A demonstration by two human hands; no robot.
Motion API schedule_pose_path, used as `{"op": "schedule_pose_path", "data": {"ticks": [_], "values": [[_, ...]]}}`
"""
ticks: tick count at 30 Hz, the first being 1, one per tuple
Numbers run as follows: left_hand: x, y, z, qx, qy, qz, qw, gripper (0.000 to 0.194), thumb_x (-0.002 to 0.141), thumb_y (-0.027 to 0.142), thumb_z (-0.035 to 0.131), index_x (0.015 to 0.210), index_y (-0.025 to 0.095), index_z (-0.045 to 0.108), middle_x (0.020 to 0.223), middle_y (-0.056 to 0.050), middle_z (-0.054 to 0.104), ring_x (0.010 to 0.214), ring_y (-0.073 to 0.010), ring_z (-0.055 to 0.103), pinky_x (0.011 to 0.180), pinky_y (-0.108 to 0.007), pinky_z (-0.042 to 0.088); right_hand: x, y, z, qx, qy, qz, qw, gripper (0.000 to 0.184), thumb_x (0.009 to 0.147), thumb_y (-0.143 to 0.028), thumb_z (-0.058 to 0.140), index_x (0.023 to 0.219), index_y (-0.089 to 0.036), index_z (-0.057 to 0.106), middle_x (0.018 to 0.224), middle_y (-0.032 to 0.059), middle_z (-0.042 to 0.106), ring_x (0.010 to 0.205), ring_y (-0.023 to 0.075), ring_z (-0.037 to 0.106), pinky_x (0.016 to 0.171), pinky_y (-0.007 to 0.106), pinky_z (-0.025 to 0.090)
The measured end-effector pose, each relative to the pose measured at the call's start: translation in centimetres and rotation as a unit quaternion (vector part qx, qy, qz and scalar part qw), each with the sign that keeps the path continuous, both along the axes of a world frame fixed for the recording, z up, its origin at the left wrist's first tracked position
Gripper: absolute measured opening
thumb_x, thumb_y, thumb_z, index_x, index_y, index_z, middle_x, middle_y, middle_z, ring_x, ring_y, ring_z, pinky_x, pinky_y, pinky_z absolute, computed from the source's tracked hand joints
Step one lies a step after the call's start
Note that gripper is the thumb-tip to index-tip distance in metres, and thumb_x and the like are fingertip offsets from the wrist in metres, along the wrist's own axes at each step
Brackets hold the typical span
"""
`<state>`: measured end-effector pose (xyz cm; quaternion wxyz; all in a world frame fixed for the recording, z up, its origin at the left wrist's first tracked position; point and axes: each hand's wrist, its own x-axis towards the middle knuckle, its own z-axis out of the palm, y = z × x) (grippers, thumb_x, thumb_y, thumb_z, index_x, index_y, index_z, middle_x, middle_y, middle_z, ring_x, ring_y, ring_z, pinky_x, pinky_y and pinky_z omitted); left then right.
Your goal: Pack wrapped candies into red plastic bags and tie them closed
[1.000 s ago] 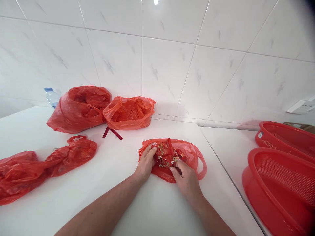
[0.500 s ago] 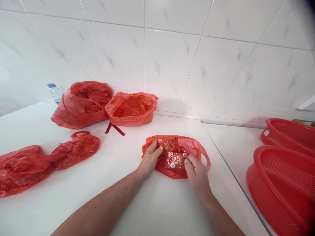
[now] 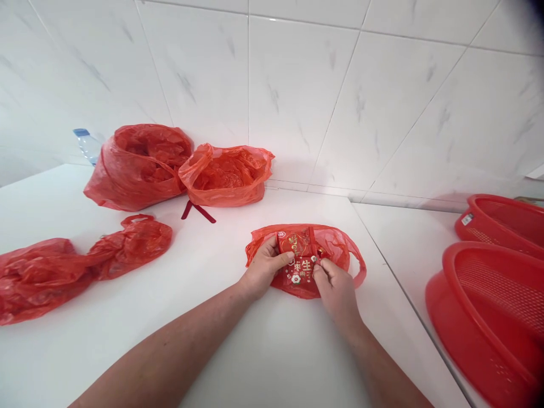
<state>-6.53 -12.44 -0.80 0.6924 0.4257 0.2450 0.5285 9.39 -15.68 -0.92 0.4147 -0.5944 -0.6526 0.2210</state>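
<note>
A white desk [image 3: 127,317] carries everything. By its far edge two open red plastic bags [image 3: 140,167] [image 3: 225,175] stand touching, a water bottle [image 3: 85,144] behind them and a dark red ribbon [image 3: 198,211] in front. Crumpled red bags [image 3: 80,263] lie toward the left edge. A small red bag [image 3: 340,246] holding printed packets [image 3: 300,258] lies mid-desk. Two red baskets [image 3: 497,300] sit at the right edge.

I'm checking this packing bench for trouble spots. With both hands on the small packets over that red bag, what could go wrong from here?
The thin red bag lies loose under the packets, so it may bunch or tear as the left hand and right hand work them. The packets are small and glossy and could slip out onto the white table. The bag also lies near the table's right edge, so a stray packet might drop into the gap there.
</note>
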Motion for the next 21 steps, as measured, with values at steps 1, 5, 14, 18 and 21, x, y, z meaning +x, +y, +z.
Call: {"op": "schedule_pose_path", "data": {"ticks": [1,5,14,18,21], "values": [[0.0,0.01,-0.05,0.004,0.0,-0.001,1.0,0.035,0.073,0.025,0.069,0.105,0.019,0.055,0.098,-0.004,0.066,0.088,-0.0207,0.063,0.081,-0.036,0.049,-0.01,0.02,-0.02,-0.002,-0.005,-0.001,1.0,0.031,0.084,-0.029,0.041,0.059,-0.021,0.023,0.052,-0.006,0.029,0.049,0.009,0.028,0.045,0.023,0.026],[-0.03,0.17,-0.36,0.013,0.004,0.009,1.0,0.036,0.072,0.02,0.069,0.105,0.019,0.055,0.099,-0.005,0.066,0.089,-0.02,0.063,0.082,-0.035,0.048,0.03,0.09,0.0,-0.014,-0.006,0.003,1.0,0.032,0.084,-0.031,0.041,0.059,-0.021,0.024,0.052,-0.0061,0.03,0.049,0.009,0.028,0.044,0.023,0.025],[-0.05,0.35,-0.38,-0.004,0.008,0.031,0.999,0.038,0.068,0.019,0.071,0.103,0.018,0.056,0.097,-0.004,0.067,0.087,-0.02,0.064,0.082,-0.035,0.049,0.08,0.07,-0.02,-0.015,0.032,0.014,0.999,0.023,0.084,-0.041,0.047,0.076,-0.021,0.053,0.067,-0.0003,0.056,0.059,0.0138,0.05,0.052,0.025,0.04],[-0.03,0.32,-0.27,0.008,0.006,0.02,1.0,0.036,0.07,0.019,0.07,0.103,0.018,0.054,0.097,-0.004,0.066,0.087,-0.0198,0.063,0.08,-0.034,0.049,0.21,0.13,-0.07,-0.02,0.073,-0.028,0.997,0.036,0.082,-0.043,0.052,0.108,-0.02,0.054,0.086,0.0063,0.065,0.073,0.0195,0.06,0.064,0.031,0.049],[-0.03,0.17,-0.24,0.019,0.009,0.006,1.0,0.035,0.071,0.02,0.069,0.102,0.018,0.052,0.095,-0.004,0.065,0.086,-0.0198,0.063,0.077,-0.034,0.05,0.25,0.15,0.02,-0.036,0.064,-0.025,0.997,0.036,0.082,-0.041,0.052,0.11,-0.019,0.056,0.087,0.0065,0.066,0.073,0.0197,0.06,0.064,0.032,0.049]]}}
